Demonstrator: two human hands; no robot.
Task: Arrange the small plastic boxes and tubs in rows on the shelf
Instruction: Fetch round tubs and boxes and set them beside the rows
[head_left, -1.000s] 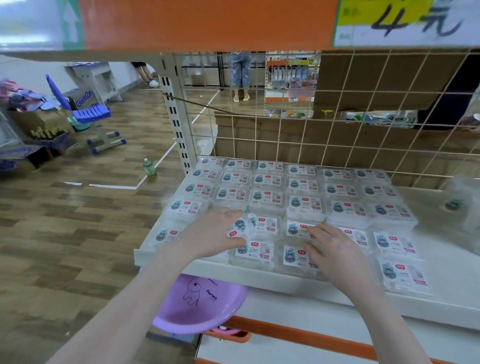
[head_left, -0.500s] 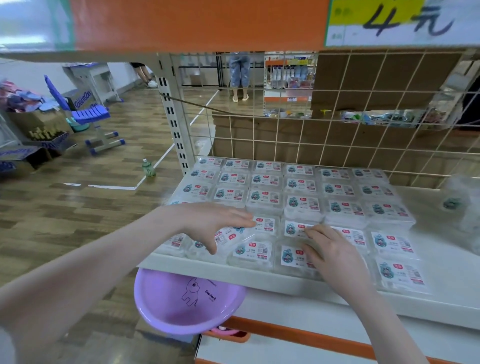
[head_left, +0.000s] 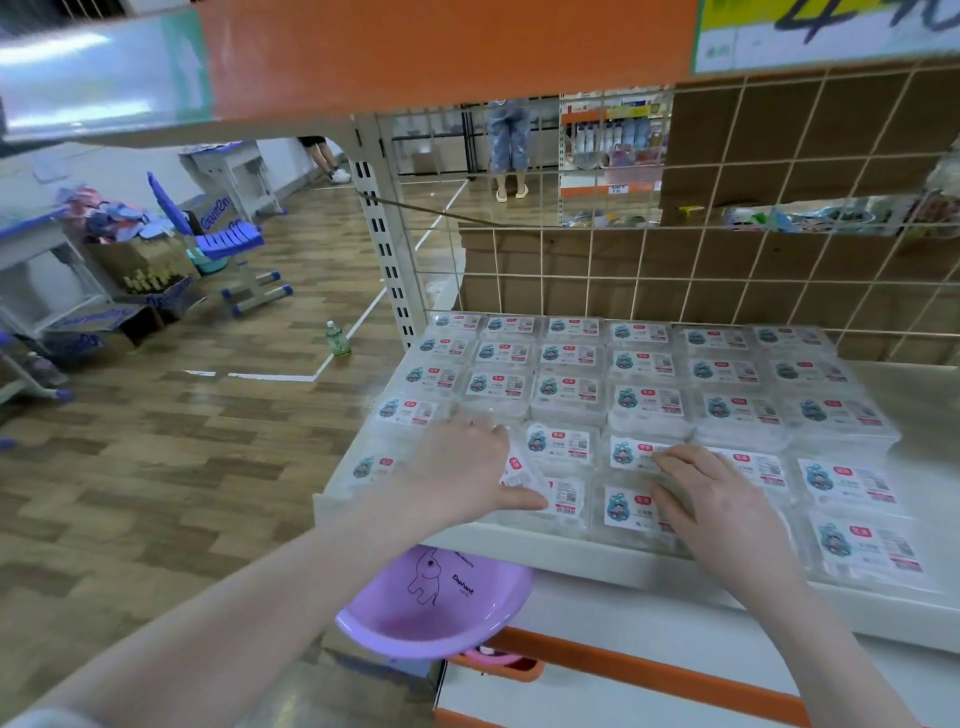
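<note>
Mostly done already: boxes (head_left: 644, 400) fill the left half of the shelf (head_left: 930, 415) in a tidy grid, six columns across, back rows tight against the wire grid (head_left: 727, 270). Front two rows look looser, labels a bit skewed, so that's what seems left. One box (head_left: 519, 475) sits tilted under the left hand (head_left: 457, 467), second column, between the front two rows, not yet flat in its slot. Left hand fingers curl over it, thumb underneath its near edge, so it grips that box. Right hand (head_left: 722, 509) lies flat, fingers straight and spread, pressing on the front boxes of the fourth column; holds nothing.

Edges: front row sits right at the shelf lip, little margin, a shove toward the person could tip a box off. A purple tub (head_left: 436, 608) sits just below the lip on the left. Left column runs close to the shelf's left end and the upright post (head_left: 387, 249). Open room is on the right, bare shelf beyond the last column. Upper shelf (head_left: 415, 57) overhangs but leaves clear working height. Floor (head_left: 156, 467) to the left is open, bottle (head_left: 337, 340) standing well away.
</note>
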